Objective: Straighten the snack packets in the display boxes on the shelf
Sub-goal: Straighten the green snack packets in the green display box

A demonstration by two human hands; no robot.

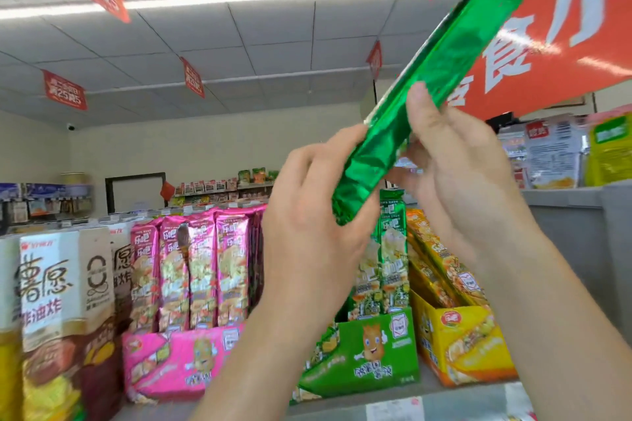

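Left hand (318, 215): raised, back toward camera, fingers curled round lower end of green packet (427, 79).
Right hand (461, 174): raised beside left hand, thumb pressed on packet face, fingers behind, pinching it.
Green packet: held tilted, upper end up and right, above green display box (376, 352).
Green display box: on shelf (478, 393), between pink display box (178, 359) and yellow display box (468, 342).

pink display box (178, 362) 1 | green display box (376, 352) 1 | yellow display box (468, 335) 1 | green packet (437, 72) aloft 1
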